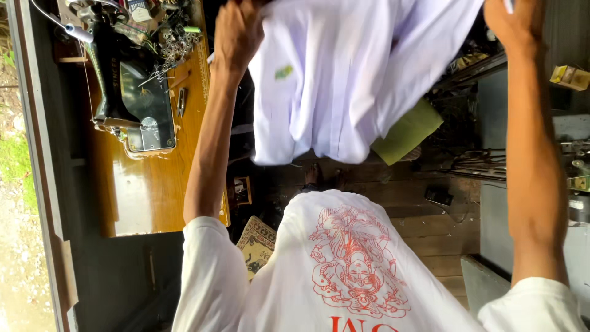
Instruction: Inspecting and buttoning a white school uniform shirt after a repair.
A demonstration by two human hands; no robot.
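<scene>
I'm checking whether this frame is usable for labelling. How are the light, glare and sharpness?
Head view: daylight, bright at the left edge; the pale shirt held up by the left hand and right hand is nearly washed out; glare streaks the wooden table beside the black sewing machine; the floor under the shirt is dark; the hands are slightly soft, cropped at the top.

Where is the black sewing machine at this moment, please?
In the head view, the black sewing machine stands at the upper left on the wooden table, beside the left hand that holds up the pale garment.
</scene>
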